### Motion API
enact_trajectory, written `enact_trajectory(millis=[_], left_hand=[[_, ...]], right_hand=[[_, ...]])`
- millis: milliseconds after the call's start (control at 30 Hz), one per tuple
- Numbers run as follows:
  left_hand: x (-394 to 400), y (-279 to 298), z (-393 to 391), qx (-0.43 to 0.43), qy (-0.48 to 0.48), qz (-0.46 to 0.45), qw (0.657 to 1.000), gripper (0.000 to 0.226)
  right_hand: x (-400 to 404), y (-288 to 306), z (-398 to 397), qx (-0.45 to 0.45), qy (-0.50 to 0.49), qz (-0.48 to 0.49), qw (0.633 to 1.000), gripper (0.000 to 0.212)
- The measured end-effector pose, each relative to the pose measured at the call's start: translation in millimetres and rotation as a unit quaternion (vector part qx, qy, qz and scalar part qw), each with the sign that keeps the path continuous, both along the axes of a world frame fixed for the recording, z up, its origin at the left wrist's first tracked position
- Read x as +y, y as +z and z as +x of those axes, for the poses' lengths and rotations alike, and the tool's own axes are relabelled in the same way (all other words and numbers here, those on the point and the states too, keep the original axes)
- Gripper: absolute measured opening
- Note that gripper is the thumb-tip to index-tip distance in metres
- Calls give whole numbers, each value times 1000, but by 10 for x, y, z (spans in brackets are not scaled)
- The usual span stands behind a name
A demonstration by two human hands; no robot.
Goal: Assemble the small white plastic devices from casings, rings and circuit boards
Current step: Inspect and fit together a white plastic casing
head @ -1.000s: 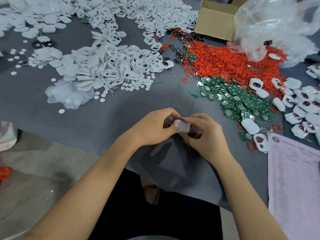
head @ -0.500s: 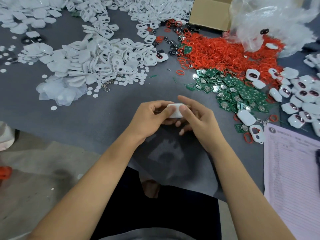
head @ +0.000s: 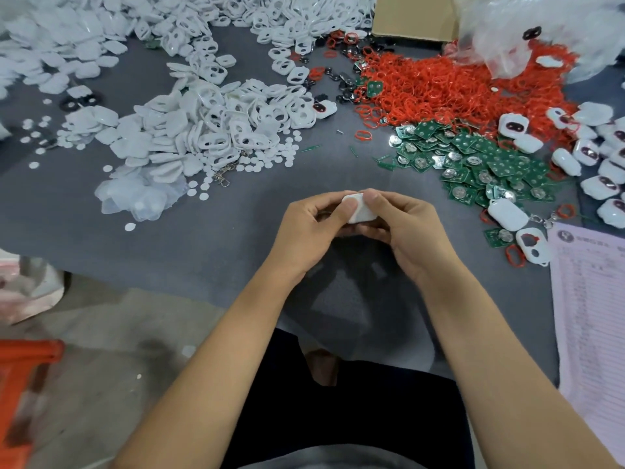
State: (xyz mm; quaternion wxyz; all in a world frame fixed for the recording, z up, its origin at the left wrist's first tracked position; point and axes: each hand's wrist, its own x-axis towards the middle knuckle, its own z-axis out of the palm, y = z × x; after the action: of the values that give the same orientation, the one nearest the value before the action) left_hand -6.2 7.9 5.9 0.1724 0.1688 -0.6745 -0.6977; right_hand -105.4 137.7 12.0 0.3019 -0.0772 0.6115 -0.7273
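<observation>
We hold one small white rounded plastic device [head: 361,208] between both hands, just above the near edge of the grey work mat [head: 209,252]. The left hand [head: 306,231] curls its fingers under the device, its thumb lying across the left end of the top face. The right hand [head: 407,228] mirrors this, thumb on the right end, fingers folded beneath. Both thumbs bear down while the fingers back them from below; we judge this to be a squeeze that snaps the two casing halves shut. We cannot see the seam, nor whether a board and ring sit inside.

We note the stock is laid out by kind, all within arm's reach:
- loose white plastic casing shells [head: 209,126] with oval cut-outs, heaped to the left and far side;
- small white round discs [head: 267,160] scattered at the foot of that heap;
- thin red oval rings [head: 439,86] piled far right;
- green square circuit boards [head: 480,164] with coin cells, just in front of the rings;
- finished white devices [head: 605,170] gathered at the right edge, apart from raw parts.

One open white shell with a red ring [head: 532,247] lies near the right hand, beside a closed unit [head: 507,214]; we take these as the next in line. A pink printed sheet [head: 595,316] lies at the right, a cardboard box [head: 414,16] and a clear plastic bag [head: 541,25] at the far side.
</observation>
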Motion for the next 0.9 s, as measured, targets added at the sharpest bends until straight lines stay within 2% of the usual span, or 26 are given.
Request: enact_trajectory(millis=[200,400,600,733,900], left_hand=[[-24,-54,31,-1,-46,-117,992,27],[19,-86,44,2,6,-101,995,19],[82,-59,77,-72,-10,-274,959,31],[100,-31,56,-85,-22,-255,963,39],[50,10,76,-45,-49,-175,982,37]], right_hand=[[-39,-54,75,51,-45,-5,998,17],[73,-90,70,123,43,-10,991,15],[133,-107,82,161,57,-20,985,20],[165,-145,103,189,47,-5,981,23],[142,-146,106,189,53,-23,980,27]])
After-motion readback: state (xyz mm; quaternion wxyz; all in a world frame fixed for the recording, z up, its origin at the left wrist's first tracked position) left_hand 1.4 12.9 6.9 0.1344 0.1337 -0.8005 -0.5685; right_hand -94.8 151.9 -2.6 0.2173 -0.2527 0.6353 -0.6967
